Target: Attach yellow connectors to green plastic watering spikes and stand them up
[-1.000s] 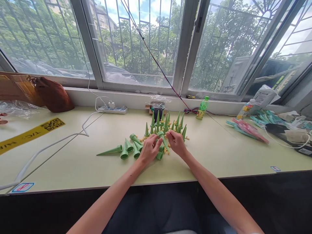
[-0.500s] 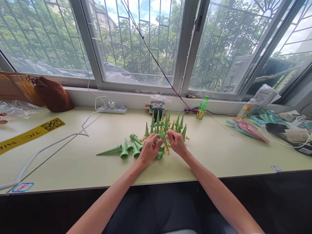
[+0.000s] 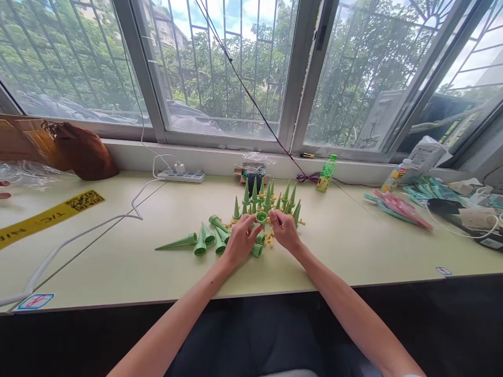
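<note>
My left hand (image 3: 239, 242) grips a hollow green plastic cone (image 3: 261, 217) near its rim, and the round open end faces up toward me. Close to that rim on the right, my right hand (image 3: 286, 231) is closed in a pinch; what its fingers hold is hidden. Behind both hands several green cones (image 3: 268, 199) stand with tips up, small yellow pieces at their sides. More loose green cones (image 3: 200, 247) lie to the left of my left hand. Small yellow plastic pieces (image 3: 269, 241) are scattered on the table between my hands.
A green-capped bottle (image 3: 326, 174) stands at the back. White power strip (image 3: 181, 177) and cable (image 3: 94, 225) lie to the left. Brown pouch (image 3: 83, 152) and a person's fingers (image 3: 4, 190) are at far left. Pink and teal packets (image 3: 404, 209) lie right.
The green cone in my left hand has tilted: its tip pointed down to the right before, and now its open end turns toward me. Both hands stay in nearly the same place.
</note>
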`<act>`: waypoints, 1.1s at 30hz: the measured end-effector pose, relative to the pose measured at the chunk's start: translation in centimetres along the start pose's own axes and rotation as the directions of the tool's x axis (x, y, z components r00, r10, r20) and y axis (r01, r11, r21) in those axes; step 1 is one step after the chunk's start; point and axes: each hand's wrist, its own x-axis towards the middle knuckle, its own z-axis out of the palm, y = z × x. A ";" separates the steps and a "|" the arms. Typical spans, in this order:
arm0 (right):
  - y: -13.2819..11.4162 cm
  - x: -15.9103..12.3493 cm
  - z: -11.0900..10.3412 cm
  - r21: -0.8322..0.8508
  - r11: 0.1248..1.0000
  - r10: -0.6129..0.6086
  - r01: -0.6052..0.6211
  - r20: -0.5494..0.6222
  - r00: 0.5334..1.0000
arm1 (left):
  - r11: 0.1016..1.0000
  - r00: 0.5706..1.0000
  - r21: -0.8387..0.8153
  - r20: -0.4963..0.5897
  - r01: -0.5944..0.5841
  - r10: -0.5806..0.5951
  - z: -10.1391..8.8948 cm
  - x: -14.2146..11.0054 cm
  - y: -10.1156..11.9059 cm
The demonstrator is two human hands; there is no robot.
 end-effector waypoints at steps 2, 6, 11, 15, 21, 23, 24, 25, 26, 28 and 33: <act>-0.1 0.0 0.0 -0.005 1.000 -0.001 0.001 -0.014 1.000 | 1.000 1.000 0.003 -0.009 0.006 -0.006 0.1 0.0 0.0; -0.1 0.1 0.0 -0.010 1.000 0.011 -0.012 -0.069 0.998 | 0.998 0.997 -0.015 -0.047 0.065 -0.065 0.2 0.1 0.0; -0.1 0.1 -0.1 -0.007 1.000 0.000 0.000 -0.060 0.998 | 0.965 0.974 -0.151 -0.044 0.214 -0.222 -0.1 0.2 0.4; -0.3 0.0 -0.1 -0.006 0.998 -0.056 0.056 0.018 0.998 | 0.917 0.950 -0.256 0.016 0.307 -0.313 -0.2 0.4 0.6; -0.4 -0.1 -0.1 0.013 0.998 -0.066 0.065 0.060 0.996 | 0.903 0.944 -0.282 0.038 0.324 -0.327 -0.1 0.3 0.4; -0.3 -0.1 -0.1 0.018 0.998 -0.066 0.065 0.060 0.996 | 0.908 0.947 -0.275 0.041 0.317 -0.319 -0.1 0.3 0.4; -0.2 -0.1 -0.1 0.018 0.998 -0.065 0.064 0.060 0.996 | 0.911 0.948 -0.268 0.041 0.313 -0.314 -0.1 0.2 0.4; -0.1 -0.1 -0.1 0.019 0.998 -0.065 0.064 0.059 0.996 | 0.915 0.950 -0.259 0.040 0.309 -0.310 -0.1 0.2 0.4; 0.0 -0.1 -0.1 0.019 0.998 -0.064 0.063 0.059 0.996 | 0.919 0.952 -0.250 0.039 0.304 -0.305 -0.1 0.2 0.4; 0.1 -0.1 -0.1 0.020 0.998 -0.064 0.063 0.058 0.996 | 0.929 0.956 -0.229 0.034 0.290 -0.290 -0.2 0.1 0.4; 0.0 -0.1 -0.1 0.032 0.998 -0.060 0.059 0.052 0.997 | 0.945 0.965 -0.194 0.038 0.262 -0.260 -0.2 0.1 0.3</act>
